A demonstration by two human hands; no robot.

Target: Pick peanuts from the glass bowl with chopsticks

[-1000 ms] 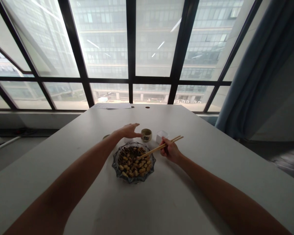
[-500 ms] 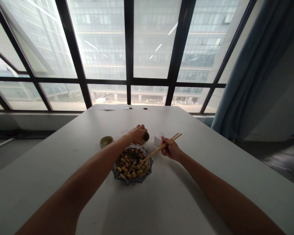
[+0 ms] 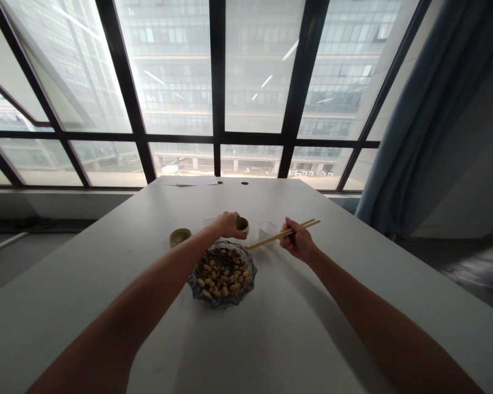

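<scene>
My left hand (image 3: 230,225) is closed around a small cup (image 3: 242,225), tilted just beyond the far rim of a scalloped glass bowl (image 3: 250,285). Peanuts (image 3: 221,284) and darker, smaller pieces, seemingly seeds, fill the bowl. To its right, my right hand (image 3: 298,239) grips a pair of wooden chopsticks (image 3: 271,238). Their tips point left, near the bowl's far right rim, with nothing visible between them. Behind the chopsticks stands a clear, whitish container (image 3: 268,229).
A second small cup (image 3: 181,236), olive-coloured inside, stands left of my left wrist. Another clear container (image 3: 208,222) is partly hidden by my left hand. White sheets (image 3: 187,180) lie at the far end of the white table (image 3: 267,339), before the windows.
The chopsticks have come up out of the peanuts and shifted right with my right hand. The cup in my left hand has turned, showing more of its pale outside.
</scene>
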